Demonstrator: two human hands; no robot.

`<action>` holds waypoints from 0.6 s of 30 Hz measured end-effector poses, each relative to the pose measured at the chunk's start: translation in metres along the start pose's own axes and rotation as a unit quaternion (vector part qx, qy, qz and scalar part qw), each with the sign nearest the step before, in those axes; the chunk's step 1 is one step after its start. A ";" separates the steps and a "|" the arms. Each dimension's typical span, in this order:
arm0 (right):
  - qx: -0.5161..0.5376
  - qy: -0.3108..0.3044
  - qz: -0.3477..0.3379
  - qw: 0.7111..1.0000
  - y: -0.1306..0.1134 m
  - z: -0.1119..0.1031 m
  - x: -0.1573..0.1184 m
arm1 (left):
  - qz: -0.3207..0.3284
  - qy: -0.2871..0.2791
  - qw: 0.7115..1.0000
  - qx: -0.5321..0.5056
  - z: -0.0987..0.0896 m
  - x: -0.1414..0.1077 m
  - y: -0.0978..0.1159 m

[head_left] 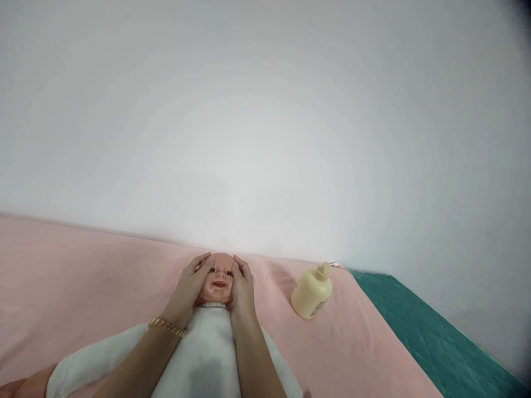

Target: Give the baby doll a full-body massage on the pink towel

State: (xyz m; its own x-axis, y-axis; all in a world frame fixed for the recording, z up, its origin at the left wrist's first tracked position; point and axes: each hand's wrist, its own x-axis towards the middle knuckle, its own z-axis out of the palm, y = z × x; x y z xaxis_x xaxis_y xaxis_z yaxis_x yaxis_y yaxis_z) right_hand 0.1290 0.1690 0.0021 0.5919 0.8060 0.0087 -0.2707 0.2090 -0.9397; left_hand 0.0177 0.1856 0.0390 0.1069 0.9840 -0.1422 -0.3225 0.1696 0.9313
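Note:
A baby doll [211, 337] in a white outfit lies face up on a pink cloth, its head toward the wall. Both my hands cup the doll's head [219, 293] from either side. My left hand [189, 287], with a gold bracelet on its wrist, curves round one side, its thumb by the brow. On the other side my right hand [244, 287] presses likewise, fingers bent over the temple. Behind my forearms, part of the doll's body and sleeves is hidden.
A pale yellow pump bottle [311, 293] stands on the pink cloth [348, 342] to the right of the doll. Beyond the cloth's right edge shows a green surface [431, 331]. A plain white wall [265, 121] rises behind.

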 end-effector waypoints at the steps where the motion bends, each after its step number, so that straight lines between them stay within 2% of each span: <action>1: 0.003 0.000 -0.003 1.000 0.002 0.000 0.001 | 0.000 -0.002 1.000 -0.004 0.000 0.000 0.000; 7: 0.038 0.001 0.003 0.999 0.010 -0.002 0.007 | 0.001 -0.010 0.999 -0.033 -0.001 0.002 -0.004; 13: 0.081 -0.010 0.039 0.996 0.009 -0.002 0.008 | -0.009 0.024 0.998 -0.052 -0.003 0.006 -0.007; 18: 0.068 -0.021 0.018 0.997 0.007 0.000 0.006 | 0.007 0.016 0.999 -0.043 0.001 -0.004 0.002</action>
State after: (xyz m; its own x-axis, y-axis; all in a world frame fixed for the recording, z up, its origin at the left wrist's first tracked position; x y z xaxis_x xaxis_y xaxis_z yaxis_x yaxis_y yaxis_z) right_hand 0.1310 0.1748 -0.0043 0.5481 0.8364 -0.0060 -0.3931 0.2512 -0.8845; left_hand 0.0173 0.1818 0.0414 0.0723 0.9873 -0.1415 -0.4028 0.1587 0.9014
